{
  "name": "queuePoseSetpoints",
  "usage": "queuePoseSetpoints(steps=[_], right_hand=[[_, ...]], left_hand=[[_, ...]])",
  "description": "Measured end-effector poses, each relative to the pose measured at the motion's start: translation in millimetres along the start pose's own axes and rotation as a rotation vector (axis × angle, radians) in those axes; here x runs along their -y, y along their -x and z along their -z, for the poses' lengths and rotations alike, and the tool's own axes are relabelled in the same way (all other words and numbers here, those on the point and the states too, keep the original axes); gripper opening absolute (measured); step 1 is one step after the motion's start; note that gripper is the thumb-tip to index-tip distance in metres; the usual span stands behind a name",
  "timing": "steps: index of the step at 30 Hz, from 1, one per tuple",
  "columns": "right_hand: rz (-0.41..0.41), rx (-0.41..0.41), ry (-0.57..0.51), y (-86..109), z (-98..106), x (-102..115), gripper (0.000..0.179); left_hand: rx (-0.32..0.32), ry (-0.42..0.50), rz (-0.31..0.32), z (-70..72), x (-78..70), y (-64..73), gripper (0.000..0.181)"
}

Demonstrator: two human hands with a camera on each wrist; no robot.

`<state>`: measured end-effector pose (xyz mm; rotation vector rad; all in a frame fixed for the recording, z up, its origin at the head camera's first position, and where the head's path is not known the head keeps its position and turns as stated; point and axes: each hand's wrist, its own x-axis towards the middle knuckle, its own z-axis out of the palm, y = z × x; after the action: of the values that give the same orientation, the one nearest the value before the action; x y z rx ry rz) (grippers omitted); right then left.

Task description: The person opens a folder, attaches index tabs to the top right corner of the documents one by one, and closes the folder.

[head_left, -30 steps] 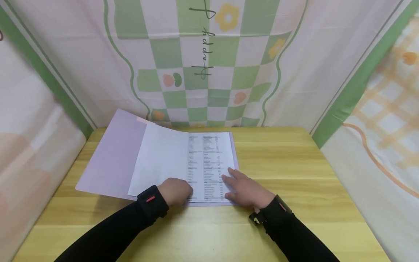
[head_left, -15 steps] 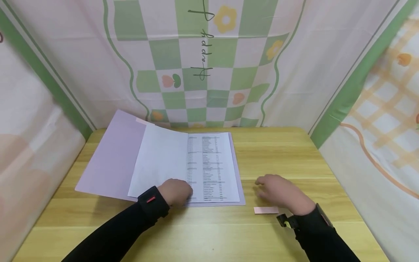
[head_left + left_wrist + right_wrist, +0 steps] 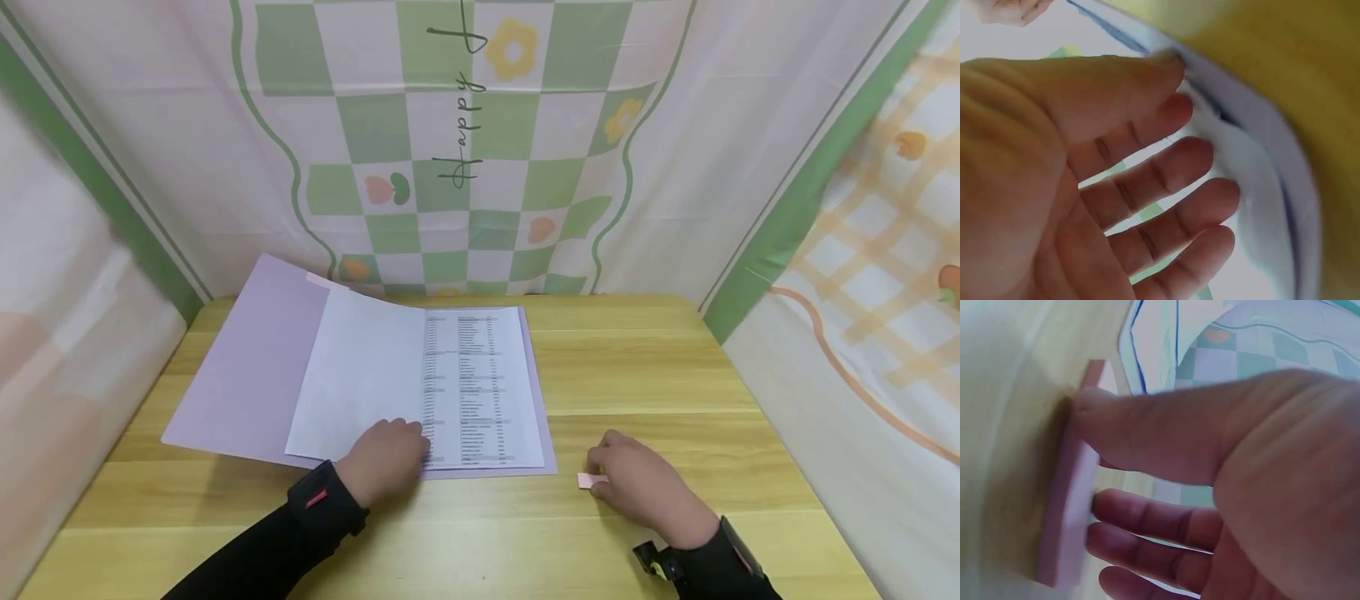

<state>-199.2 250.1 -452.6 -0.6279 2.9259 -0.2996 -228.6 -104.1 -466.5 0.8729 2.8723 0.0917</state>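
Note:
In the head view a lilac folder lies open, with white sheets inside. Its left page is blank and lifted along the outer side; the right page carries a printed table. My left hand rests its fingertips at the fold near the bottom edge, the fingers fairly straight in the left wrist view. To the right of the folder, my right hand pinches a narrow pink sticky-note pad between thumb and fingers. Most of that pad is hidden by the hand in the head view.
A small pink strip shows at the top of the lifted page. The wooden table ends at a patterned curtain behind and at both sides. Black bands and sleeves cover both wrists.
My right hand has left the right page, moved right, and taken hold of the pink sticky-note pad on the table. My left hand stays at the fold.

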Motion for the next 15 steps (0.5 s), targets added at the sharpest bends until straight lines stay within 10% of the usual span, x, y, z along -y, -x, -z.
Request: queuePoseSetpoints(steps=[15], right_hand=[[-0.028,-0.042,0.059,-3.0,-4.6,1.2,0.01]], left_hand=[[-0.05,0.009,-0.069,5.0,-2.2,27.1,0.024]])
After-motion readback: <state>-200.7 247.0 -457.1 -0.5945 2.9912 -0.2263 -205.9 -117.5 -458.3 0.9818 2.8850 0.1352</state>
